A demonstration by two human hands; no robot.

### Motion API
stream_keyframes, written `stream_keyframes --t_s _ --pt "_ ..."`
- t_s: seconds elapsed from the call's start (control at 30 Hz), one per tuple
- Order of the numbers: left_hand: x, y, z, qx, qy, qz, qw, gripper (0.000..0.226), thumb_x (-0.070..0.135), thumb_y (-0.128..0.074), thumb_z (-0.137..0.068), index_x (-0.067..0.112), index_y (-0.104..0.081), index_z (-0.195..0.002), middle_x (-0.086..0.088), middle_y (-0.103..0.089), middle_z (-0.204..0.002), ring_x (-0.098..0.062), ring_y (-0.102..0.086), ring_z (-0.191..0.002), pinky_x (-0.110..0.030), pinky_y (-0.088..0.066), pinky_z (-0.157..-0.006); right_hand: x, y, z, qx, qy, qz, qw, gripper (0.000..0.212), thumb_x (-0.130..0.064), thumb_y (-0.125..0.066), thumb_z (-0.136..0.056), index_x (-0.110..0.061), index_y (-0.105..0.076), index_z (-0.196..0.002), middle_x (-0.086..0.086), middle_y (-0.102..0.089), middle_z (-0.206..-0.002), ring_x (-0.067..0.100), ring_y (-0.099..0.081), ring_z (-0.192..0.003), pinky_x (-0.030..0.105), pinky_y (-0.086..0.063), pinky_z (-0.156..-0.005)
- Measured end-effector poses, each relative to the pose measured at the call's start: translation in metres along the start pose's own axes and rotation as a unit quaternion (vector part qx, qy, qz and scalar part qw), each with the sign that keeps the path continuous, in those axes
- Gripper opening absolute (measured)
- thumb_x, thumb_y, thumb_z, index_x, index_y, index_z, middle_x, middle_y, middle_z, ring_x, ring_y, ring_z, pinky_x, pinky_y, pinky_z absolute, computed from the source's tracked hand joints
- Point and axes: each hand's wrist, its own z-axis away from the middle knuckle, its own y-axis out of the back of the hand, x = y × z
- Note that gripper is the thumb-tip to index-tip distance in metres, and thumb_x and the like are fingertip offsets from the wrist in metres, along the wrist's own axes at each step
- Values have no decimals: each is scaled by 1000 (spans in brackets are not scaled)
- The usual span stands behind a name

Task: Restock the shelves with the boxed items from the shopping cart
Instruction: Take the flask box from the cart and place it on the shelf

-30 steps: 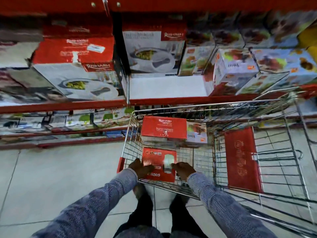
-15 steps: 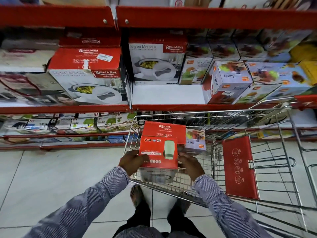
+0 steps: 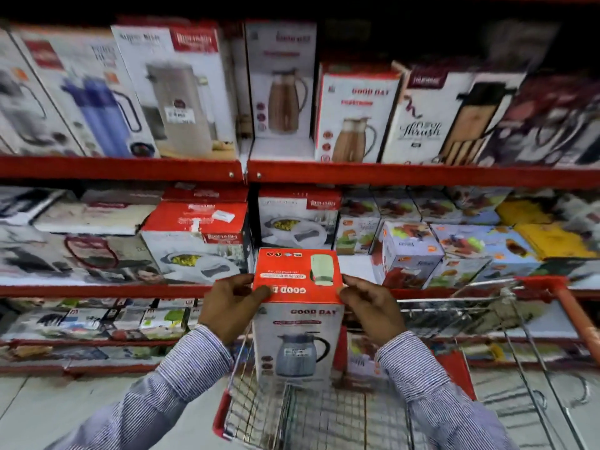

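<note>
I hold a tall Good Day jug box [image 3: 298, 323], red on top and white in front with a grey-blue jug pictured, upright above the shopping cart [image 3: 328, 414]. My left hand [image 3: 229, 308] grips its top left edge and my right hand [image 3: 373, 308] grips its top right edge. The box is level with the middle shelf [image 3: 104, 290]. On the upper shelf [image 3: 406, 174] stands a matching Good Day box [image 3: 352, 115] among other jug boxes. What lies in the cart below is mostly hidden by the held box.
Casserole boxes [image 3: 194, 241] and juicer boxes [image 3: 409, 254] fill the middle shelf, with a white gap [image 3: 355, 264] between them. Small boxes line the lower shelf [image 3: 97, 319]. The cart's red handle [image 3: 574, 316] sticks out at right. Tiled floor lies at lower left.
Both hands have lifted the Good Day box out of the cart to middle-shelf height. The view has tilted up, so the upper shelf of jug boxes now shows.
</note>
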Motion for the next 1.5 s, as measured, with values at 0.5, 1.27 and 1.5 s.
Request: stream_keyframes --t_s 0.5,1.27,1.5 --pt "169 94 -10 92 -311 139 936 33 39 -70 -81 32 -72 -113 14 -78 -104 -7 -73 -97 -24 -60 -80 -211 3 -25 21 276 -28 960 44 -13 -69 -84 -7 -61 -127 -8 -72 -111 -4 -69 -97 14 -55 -76" --pt "212 130 -95 118 -345 117 924 47 25 -65 -89 21 -57 -135 -7 -67 -124 -24 -65 -111 -49 -56 -93 -276 -23 -84 53 335 44 940 50 -10 -65 -89 -19 -53 -136 0 -67 -126 4 -67 -102 16 -56 -85" --pt "213 123 -128 105 -305 131 937 45 24 -66 -88 22 -59 -133 -4 -68 -123 -23 -65 -111 -47 -57 -93 -275 -27 -119 60 307 50 949 50 -12 -65 -89 -21 -53 -136 1 -66 -129 13 -64 -114 36 -53 -99"
